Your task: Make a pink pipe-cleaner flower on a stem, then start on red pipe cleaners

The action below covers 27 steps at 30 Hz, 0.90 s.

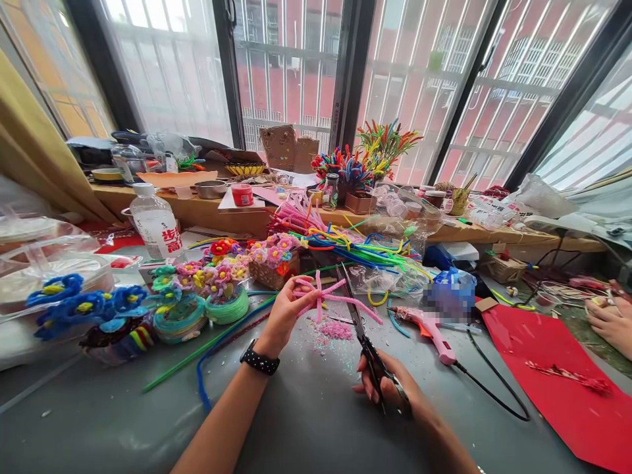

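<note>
Pinched in my left hand (285, 309) is a star-like shape of pink pipe cleaners (320, 291), its arms spread out and one longer arm reaching to the right. My right hand (390, 382) grips black-handled scissors (363, 336), their blades pointing up and away. The blades cross close to the pink arms; whether they touch one cannot be made out. Beneath them, a small heap of pink fuzz clippings (336, 329) lies on the grey table (306, 408). A black watch (259, 357) is on my left wrist.
Pipe cleaner flowers in pots (227, 303) stand left, beside a plastic bottle (155, 224). Bundled pipe cleaners (355, 247) lie at the back. A pink glue gun (434, 336) with a black cord and red sheet (548, 368) are right. Another person's hand (612, 319) shows far right.
</note>
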Available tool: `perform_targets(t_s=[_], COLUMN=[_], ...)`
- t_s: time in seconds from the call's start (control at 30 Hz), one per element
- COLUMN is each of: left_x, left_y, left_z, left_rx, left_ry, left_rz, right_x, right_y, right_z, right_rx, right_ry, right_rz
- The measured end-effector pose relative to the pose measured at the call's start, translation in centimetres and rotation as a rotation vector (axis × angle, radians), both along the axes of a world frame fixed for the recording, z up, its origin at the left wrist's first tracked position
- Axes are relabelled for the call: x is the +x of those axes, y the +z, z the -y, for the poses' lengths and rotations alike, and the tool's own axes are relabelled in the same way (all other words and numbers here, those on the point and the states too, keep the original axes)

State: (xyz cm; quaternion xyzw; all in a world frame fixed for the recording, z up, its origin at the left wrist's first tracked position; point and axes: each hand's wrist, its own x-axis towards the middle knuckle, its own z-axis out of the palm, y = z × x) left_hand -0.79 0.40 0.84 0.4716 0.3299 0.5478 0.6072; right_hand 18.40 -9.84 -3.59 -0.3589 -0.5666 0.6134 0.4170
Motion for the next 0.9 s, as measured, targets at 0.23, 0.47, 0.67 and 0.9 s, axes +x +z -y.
perform_targets(t_s=[0.23,0.47,0.67,0.9], left_x=[-0.8,-1.0,-1.1,-1.4], left_y=[0.5,0.6,0.6,0.6], left_z=[-0.3,-0.2,-0.2,-0.3], left_rx=[0.073,0.075,0.108,0.095], left_ry=[0.039,0.057,0.069,0.038], left_rz=[-0.075,-0.099,-0.106,-0.135], right_x=[0.1,0.3,0.2,0.1], right_y=[-0.4,0.3,0.3,0.0], right_z=[0.1,0.2,0.3,0.3], right_rx=[0.031,0.001,0.009,0.013], right_ry=[-0.03,0.011,0.019,-0.034], right_rz=[0.003,0.029,0.02,0.049])
